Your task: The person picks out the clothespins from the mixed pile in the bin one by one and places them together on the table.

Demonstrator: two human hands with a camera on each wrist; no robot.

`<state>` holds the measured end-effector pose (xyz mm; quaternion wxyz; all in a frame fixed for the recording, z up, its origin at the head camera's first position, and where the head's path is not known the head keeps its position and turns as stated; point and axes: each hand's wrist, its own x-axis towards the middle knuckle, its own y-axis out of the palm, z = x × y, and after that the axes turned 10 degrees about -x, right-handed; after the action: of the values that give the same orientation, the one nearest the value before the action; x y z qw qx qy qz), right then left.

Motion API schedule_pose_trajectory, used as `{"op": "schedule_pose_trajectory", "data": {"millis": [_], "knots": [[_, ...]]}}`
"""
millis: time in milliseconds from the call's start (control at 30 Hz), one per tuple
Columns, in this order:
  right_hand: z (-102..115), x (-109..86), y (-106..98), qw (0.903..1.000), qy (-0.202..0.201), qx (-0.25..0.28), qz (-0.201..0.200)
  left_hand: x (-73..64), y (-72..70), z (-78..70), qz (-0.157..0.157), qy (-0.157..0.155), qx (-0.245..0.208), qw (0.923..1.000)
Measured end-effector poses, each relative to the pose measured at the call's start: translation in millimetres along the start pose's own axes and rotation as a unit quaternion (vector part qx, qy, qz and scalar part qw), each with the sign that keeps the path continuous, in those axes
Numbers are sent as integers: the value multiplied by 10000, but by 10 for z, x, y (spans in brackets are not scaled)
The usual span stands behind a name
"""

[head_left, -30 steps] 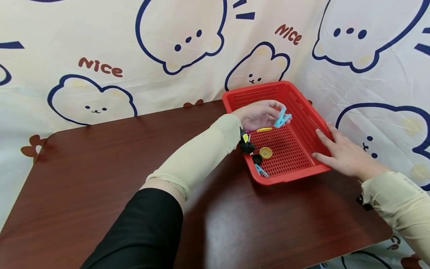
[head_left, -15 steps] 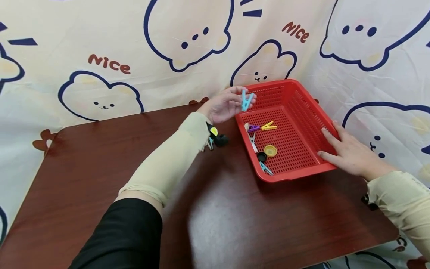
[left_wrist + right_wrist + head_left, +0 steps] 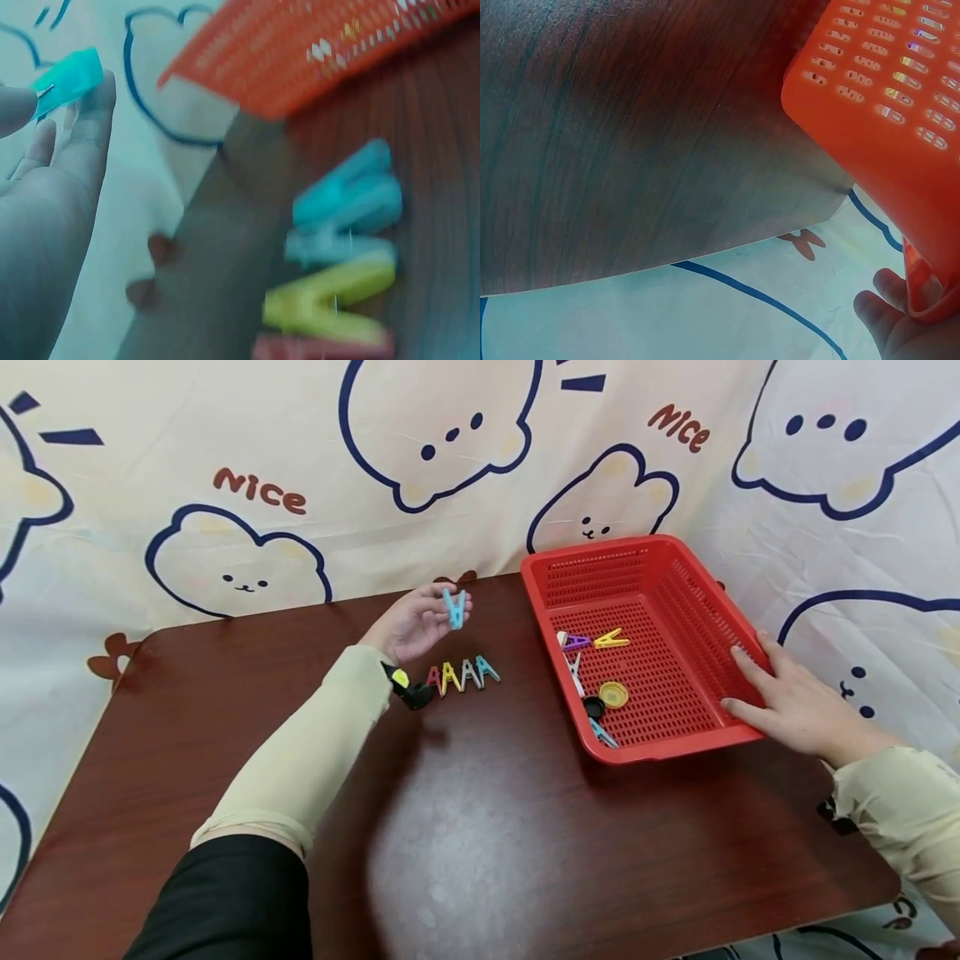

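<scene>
A light blue clothespin (image 3: 454, 608) is pinched in my left hand (image 3: 417, 625), raised above the table near its back edge. The left wrist view shows this clothespin (image 3: 71, 81) between thumb and fingers. Just below the hand, a row of clothespins lies on the table: red (image 3: 433, 677), yellow (image 3: 450, 677), grey-white (image 3: 470, 675) and blue (image 3: 487, 668). At the right, my right hand (image 3: 798, 710) holds the rim of a red basket (image 3: 667, 750). Two fingertips (image 3: 875, 309) show outside the rim in the right wrist view.
Inside the basket are a purple clothespin (image 3: 576, 642), a yellow one (image 3: 611, 639), a whitish one (image 3: 575, 675) and a blue one (image 3: 602, 732). A yellow round cap (image 3: 613, 695) lies beside a black one (image 3: 594, 707). Patterned cloth (image 3: 420, 543) hangs behind the brown table (image 3: 480, 827).
My left hand has carried the blue clothespin leftward, out from over the basket to above the table. The clothespin row has come into view. My right hand stays on the basket.
</scene>
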<state>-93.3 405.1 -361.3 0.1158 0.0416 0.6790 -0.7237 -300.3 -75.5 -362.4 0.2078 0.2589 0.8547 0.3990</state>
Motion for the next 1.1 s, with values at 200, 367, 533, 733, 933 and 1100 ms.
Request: {"op": "schedule_pose_trajectory", "data": {"millis": [200, 367, 533, 733, 933, 1100], "knots": [[-6, -20, 8, 10000, 22, -41, 31, -227, -343, -98, -672, 7, -27, 9977], [0, -36, 6, 10000, 21, -89, 0, -334, -504, -121, -1020, 23, 76, 9948], [-3, -35, 24, 9999, -43, -156, -33, -389, -618, -120, -1146, -33, 151, 9933], [18, -25, 24, 9998, -71, -158, -47, -444, -706, -142, -1518, -286, 621, 9860], [8, -9, 8, 9999, -55, -149, -56, -472, -751, -172, -1803, -395, 1138, 9762], [-8, 2, 18, 10000, -43, -79, -39, -471, -780, -178, -1962, -405, 1401, 9697]]}}
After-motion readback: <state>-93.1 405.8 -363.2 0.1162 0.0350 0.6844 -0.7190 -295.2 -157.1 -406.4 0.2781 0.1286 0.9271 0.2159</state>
